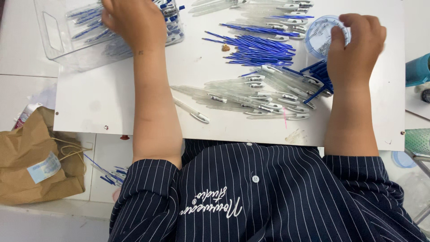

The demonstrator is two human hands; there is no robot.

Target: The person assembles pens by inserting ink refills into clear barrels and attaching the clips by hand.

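My left hand (pixel 134 20) reaches into a clear plastic bin (pixel 53 36) of assembled blue pens at the far left; its fingers are hidden among them. My right hand (pixel 356 42) is curled over the right edge of a round clear tub (pixel 319 33) holding small metal parts, and its fingertips are blurred. Between my forearms lie a heap of blue refills (pixel 260 47) and a pile of clear pen barrels (pixel 260 94). One barrel (pixel 190 111) lies apart beside my left forearm.
Everything rests on a white board (pixel 103 98) across my lap. A brown paper bag (pixel 36 157) and loose blue refills (pixel 109 175) lie on the floor at the left. A teal object (pixel 419 69) sits at the right edge.
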